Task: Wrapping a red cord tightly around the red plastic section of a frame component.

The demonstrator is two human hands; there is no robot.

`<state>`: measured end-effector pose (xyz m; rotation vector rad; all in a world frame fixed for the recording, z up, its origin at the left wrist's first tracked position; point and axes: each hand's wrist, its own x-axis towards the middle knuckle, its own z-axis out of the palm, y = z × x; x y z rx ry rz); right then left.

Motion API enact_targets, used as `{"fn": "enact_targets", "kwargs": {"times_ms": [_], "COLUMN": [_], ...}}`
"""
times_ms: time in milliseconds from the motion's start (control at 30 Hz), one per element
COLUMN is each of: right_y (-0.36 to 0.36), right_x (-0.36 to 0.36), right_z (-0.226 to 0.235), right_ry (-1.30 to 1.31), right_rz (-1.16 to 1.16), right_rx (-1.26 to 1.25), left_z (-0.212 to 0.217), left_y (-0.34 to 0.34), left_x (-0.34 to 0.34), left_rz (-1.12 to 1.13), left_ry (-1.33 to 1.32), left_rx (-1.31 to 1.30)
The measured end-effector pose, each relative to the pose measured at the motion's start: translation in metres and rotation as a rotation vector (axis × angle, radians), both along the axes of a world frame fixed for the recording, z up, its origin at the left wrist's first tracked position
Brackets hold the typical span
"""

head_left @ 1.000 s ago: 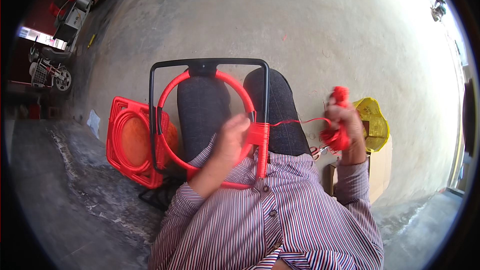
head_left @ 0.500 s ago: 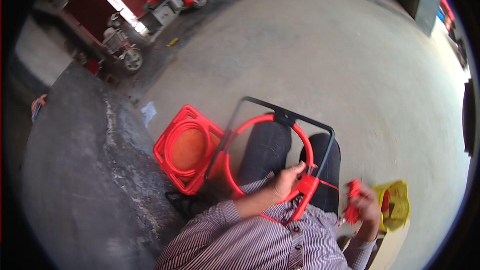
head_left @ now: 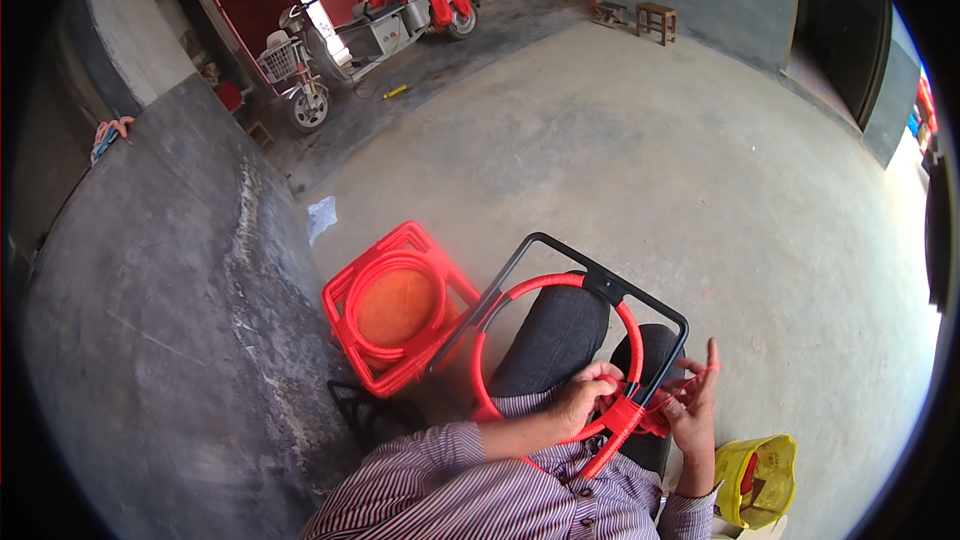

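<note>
A black square frame (head_left: 655, 308) with a ring (head_left: 548, 282) inside it lies tilted over my lap. Red strip covers much of the ring and the lower right corner, while the upper bars show bare black. My left hand (head_left: 585, 402) is closed on the ring's right side, thumb and fingers pinching beside the frame's bar. Just right of that bar is my right hand (head_left: 693, 408), with a bunch of red ribbon (head_left: 655, 422) at its thumb. Its index finger points up, and a thin strand of ribbon crosses near it. The right fingers' grip is partly hidden.
Stacked red-wrapped frames (head_left: 410, 237) stand left of my knees, by a low grey wall (head_left: 140, 270). A yellow bucket (head_left: 735, 460) sits at my right. Farther off are a scooter (head_left: 308, 100), a red-draped three-wheeler (head_left: 395, 30) and a wooden stool (head_left: 655, 20).
My right hand has come up and left with the red ribbon, from beside the bucket to the frame's right bar. My left hand still grips the ring. The whole view has shifted.
</note>
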<state>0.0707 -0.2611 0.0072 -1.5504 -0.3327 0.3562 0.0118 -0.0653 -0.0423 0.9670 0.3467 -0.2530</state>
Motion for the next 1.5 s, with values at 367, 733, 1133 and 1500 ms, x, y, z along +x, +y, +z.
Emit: {"fn": "enact_targets", "kwargs": {"times_ms": [367,733,1133,1500], "right_y": [0.033,0.023,-0.021,-0.092], "right_x": [-0.001,-0.001,-0.003,-0.004], "right_z": [-0.017,0.012,0.000,-0.041], "right_ry": [-0.705,-0.563,-0.171,0.371], "right_rz": [0.057,0.277,-0.079,-0.205], "right_rx": [-0.462,-0.233,-0.137,0.220], "left_z": [0.056,0.031,0.031,0.025], "left_y": [-0.014,-0.009,-0.010,0.001], "left_x": [-0.009,-0.010,-0.013,0.006], "left_rz": [0.236,0.040,0.150,0.260], "left_ry": [-0.605,-0.478,-0.381,-0.080], "left_rx": [0.907,0.323,0.273,0.050]}}
